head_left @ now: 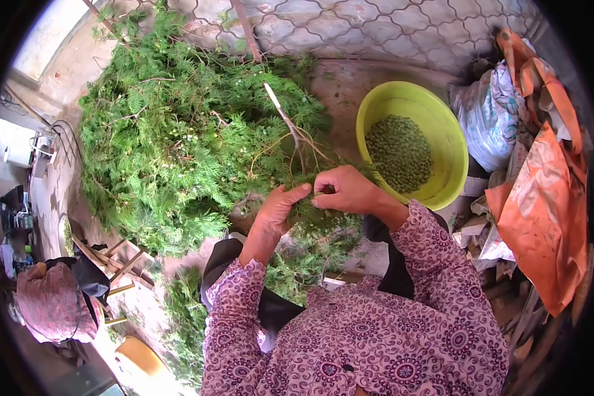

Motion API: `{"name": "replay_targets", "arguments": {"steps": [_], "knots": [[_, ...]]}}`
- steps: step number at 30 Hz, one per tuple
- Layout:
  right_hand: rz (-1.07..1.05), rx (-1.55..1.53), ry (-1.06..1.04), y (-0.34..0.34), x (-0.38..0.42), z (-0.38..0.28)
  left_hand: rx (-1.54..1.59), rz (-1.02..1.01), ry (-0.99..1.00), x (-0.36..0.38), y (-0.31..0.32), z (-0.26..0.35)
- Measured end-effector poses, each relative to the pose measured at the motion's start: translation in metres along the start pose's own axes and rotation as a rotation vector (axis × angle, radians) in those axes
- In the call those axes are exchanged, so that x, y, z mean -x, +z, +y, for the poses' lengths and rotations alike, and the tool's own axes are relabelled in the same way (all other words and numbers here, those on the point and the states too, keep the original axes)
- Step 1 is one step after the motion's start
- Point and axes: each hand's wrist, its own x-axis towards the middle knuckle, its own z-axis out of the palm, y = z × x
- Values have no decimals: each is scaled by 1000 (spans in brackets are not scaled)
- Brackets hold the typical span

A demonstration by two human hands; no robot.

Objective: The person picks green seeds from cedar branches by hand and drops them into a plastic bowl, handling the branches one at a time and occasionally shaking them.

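A cut conifer branch [296,132], its pale bare end pointing up and away, stands between my hands and the leafy heap. My left hand [277,212] grips its green sprays low down, thumb stretched to the right. Just beside it, my right hand [345,189] is curled in a pinch at the foliage. Whatever lies between its fingertips is too small to make out. To the right, a yellow-green basin [457,142] holds many small round green cones or berries [399,153].
A large heap of green conifer branches [171,138] covers the ground ahead and left. Behind it runs a wire mesh [350,30]. White sacks [488,115] and an orange bag [538,218] are at right. Far left are a person [56,300] and a yellow-orange container [140,356].
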Motion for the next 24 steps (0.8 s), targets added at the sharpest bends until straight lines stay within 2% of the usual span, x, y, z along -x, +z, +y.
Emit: {"name": "replay_targets", "arguments": {"steps": [2,6,9,11,12,14,20,22,24], "knots": [[-24,118,-47,0,0,1,-46,-87,-29,0,-4,-3],[-99,80,-40,-1,2,-5,-54,-30,41,-2,-3,-2],[-61,119,-133,-5,4,-13,-65,-103,70,-9,-10,-7],[-298,-328,111,-19,12,-38,-56,-21,109,-9,-10,-7],[-308,-326,112,-23,14,-38,-48,-15,112,-8,-10,-7],[-297,-756,135,-27,20,-34,-10,-31,96,-5,-11,-2],[-418,-853,206,-7,17,-30,191,-23,153,-18,-17,6],[-438,-1033,259,1,15,-20,188,-36,150,-21,-19,6],[-361,-1037,262,-1,13,-21,129,-16,153,-19,-17,6]]}}
